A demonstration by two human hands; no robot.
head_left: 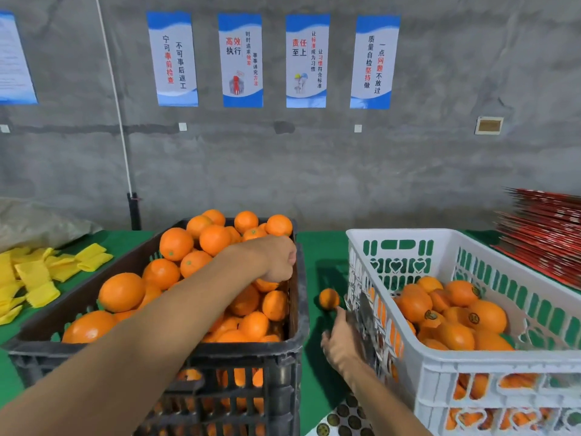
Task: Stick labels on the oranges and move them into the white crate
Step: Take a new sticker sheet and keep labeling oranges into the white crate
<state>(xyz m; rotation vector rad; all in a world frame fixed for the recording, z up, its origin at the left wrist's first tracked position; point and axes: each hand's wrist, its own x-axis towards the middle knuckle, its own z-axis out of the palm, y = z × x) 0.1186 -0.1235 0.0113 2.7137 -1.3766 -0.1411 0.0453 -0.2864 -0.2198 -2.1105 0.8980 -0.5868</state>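
A black crate (300,309) on the left is heaped with unlabelled oranges (176,243). My left hand (278,259) reaches across it to the far right corner and closes on an orange (265,284) under the fingers. The white crate (440,366) on the right holds oranges with round dark labels (473,317). Between the crates a single orange (329,298) lies on the green cloth. My right hand (341,339) is just below it, fingers apart, a fingertip close to it. A sheet of round labels (344,418) lies at the bottom edge.
Yellow foam sleeves (34,275) are piled at the left on the green table (314,247). A stack of red flat boxes (544,231) stands at the far right. A grey concrete wall with blue posters (240,59) rises behind the table.
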